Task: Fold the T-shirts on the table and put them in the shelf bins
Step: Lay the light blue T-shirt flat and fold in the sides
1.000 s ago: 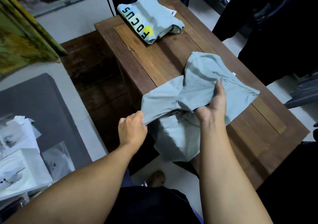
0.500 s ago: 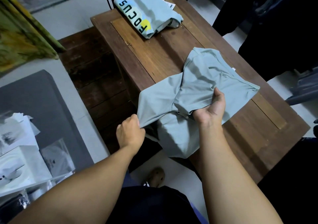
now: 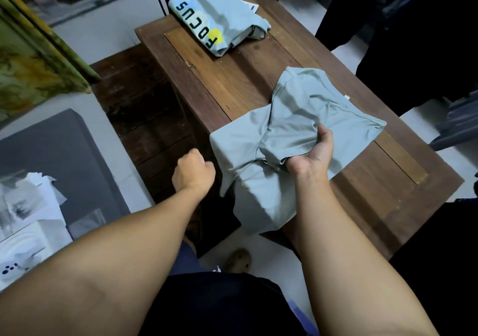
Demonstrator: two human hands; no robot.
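Gripping grey T-shirt [image 3: 292,118], right hand [image 3: 314,152], left hand [image 3: 192,171] fisted apart

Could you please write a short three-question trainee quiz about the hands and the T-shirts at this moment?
1. True or false: the left hand grips the plain T-shirt.
2. Which hand holds the plain T-shirt? A) left B) right C) both
3. Fill in: the T-shirt printed FOCUS lies at the table's ____ end.

Key: 1. False; it is a fist beside the cloth, apart from it. 2. B, the right hand. 3. Far.
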